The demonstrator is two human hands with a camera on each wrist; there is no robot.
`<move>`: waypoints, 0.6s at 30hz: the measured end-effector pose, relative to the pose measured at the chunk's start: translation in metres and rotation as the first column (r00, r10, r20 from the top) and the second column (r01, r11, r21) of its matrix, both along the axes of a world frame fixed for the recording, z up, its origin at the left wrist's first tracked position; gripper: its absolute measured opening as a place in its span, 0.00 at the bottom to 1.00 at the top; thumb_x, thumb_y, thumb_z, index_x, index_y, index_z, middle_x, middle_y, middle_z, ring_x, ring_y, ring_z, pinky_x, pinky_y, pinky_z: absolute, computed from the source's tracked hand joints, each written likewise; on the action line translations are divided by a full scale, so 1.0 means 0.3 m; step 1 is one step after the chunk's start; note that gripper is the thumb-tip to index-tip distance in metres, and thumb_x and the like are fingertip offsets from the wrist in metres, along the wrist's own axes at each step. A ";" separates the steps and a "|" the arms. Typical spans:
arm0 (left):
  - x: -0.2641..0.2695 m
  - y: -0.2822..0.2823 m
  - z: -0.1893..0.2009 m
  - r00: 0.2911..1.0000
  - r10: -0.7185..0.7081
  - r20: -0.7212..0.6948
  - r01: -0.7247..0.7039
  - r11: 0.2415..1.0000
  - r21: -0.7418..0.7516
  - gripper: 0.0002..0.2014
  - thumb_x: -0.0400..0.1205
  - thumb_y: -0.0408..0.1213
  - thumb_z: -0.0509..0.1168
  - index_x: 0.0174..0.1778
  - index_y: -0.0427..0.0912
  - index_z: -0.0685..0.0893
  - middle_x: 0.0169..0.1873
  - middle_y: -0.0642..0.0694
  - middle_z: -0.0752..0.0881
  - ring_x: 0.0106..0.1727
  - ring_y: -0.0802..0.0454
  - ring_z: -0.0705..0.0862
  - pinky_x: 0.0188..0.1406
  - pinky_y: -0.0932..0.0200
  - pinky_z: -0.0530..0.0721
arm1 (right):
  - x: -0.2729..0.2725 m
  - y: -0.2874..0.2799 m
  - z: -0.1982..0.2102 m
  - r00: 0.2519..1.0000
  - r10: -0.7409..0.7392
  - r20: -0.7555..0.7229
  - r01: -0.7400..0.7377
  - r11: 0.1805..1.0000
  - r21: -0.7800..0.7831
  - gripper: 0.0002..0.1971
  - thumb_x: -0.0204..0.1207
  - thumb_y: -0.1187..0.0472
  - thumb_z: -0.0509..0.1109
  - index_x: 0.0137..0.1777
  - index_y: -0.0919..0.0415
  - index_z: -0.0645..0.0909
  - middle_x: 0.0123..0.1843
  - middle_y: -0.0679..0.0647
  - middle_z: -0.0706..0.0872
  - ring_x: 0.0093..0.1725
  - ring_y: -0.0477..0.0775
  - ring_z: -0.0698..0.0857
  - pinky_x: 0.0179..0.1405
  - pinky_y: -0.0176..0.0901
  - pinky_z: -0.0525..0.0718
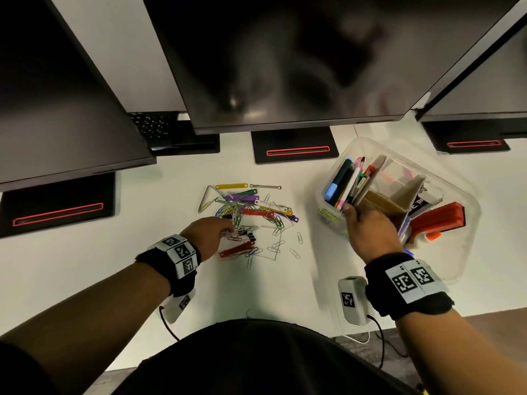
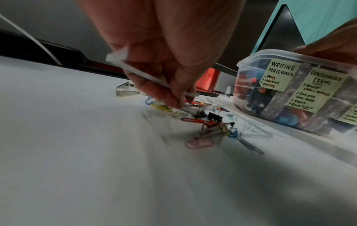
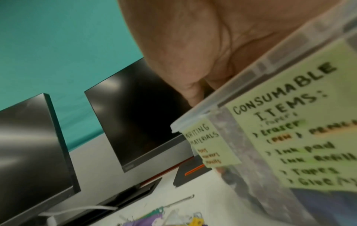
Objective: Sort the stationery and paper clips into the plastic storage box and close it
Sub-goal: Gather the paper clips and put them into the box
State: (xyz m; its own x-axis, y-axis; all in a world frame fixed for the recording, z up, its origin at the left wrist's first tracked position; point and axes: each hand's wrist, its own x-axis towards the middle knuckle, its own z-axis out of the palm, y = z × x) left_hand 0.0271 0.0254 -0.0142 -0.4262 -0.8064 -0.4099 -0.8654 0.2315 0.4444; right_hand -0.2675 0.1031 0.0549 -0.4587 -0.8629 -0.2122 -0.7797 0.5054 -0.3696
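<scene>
A pile of coloured paper clips, binder clips and plastic fastener strips lies mid-desk. My left hand reaches into its near side. In the left wrist view the left hand holds a white strip against the palm, its fingertips down on the clips. The clear plastic storage box stands open at the right, with pens and a red stapler inside. My right hand grips its near rim. In the right wrist view the right hand's fingers curl over the rim.
Three dark monitors overhang the back of the desk on black bases. A keyboard sits at the back left. A clear shape, perhaps the lid, shows under the box. The desk's front edge is close to my body.
</scene>
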 end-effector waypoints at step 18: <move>0.043 0.026 0.011 0.996 0.047 -0.074 -0.048 0.999 -0.006 0.18 0.82 0.26 0.56 0.67 0.41 0.80 0.65 0.43 0.82 0.67 0.46 0.79 0.68 0.61 0.72 | 0.096 -0.080 -0.020 0.996 0.034 -0.080 -0.055 0.957 -0.284 0.14 0.79 0.54 0.64 0.50 0.64 0.85 0.52 0.63 0.85 0.55 0.65 0.80 0.53 0.47 0.75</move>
State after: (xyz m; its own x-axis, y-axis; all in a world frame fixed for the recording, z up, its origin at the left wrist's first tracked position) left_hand 0.0399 0.0333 -0.0109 -0.4165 -0.8293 -0.3725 -0.8401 0.1945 0.5063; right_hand -0.2386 0.0789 0.0488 -0.4237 -0.9024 0.0786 -0.8292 0.3516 -0.4346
